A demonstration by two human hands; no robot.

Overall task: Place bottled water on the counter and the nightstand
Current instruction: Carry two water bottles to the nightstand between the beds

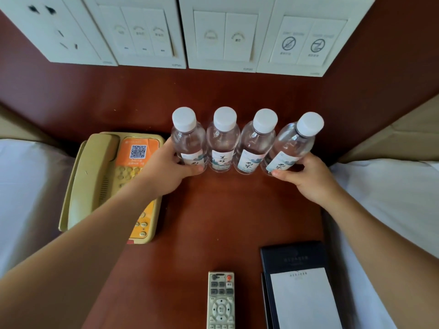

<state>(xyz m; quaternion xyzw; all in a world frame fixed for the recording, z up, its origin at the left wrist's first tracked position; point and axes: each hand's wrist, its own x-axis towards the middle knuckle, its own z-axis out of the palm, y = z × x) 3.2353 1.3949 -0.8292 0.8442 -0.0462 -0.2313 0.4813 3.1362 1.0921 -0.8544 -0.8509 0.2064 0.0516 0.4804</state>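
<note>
Four water bottles (223, 141) with white caps are seen standing upright in a tight row, side by side, toward the back of a reddish-brown nightstand (213, 210). The leftmost bottle (187, 143) is gripped low on its label by the left hand (166, 167), the thumb curled across the front and the fingers wrapped behind. The rightmost bottle (292, 146) is held at its base by the right hand (306, 176), the thumb pressed against the label and the fingers curled round the far side. The two middle bottles are touched by neither hand.

A beige telephone (111, 184) with an orange faceplate and a QR sticker is set on the nightstand's left side, partly covered by the left forearm. A grey remote (221, 302) is laid near the front edge, and a dark folder (294, 260) with a white notepad (304, 302) on it lies just to its right. White switch plates (213, 34) are mounted on the panel behind the bottles. White bedding (26, 193) is visible on both sides.
</note>
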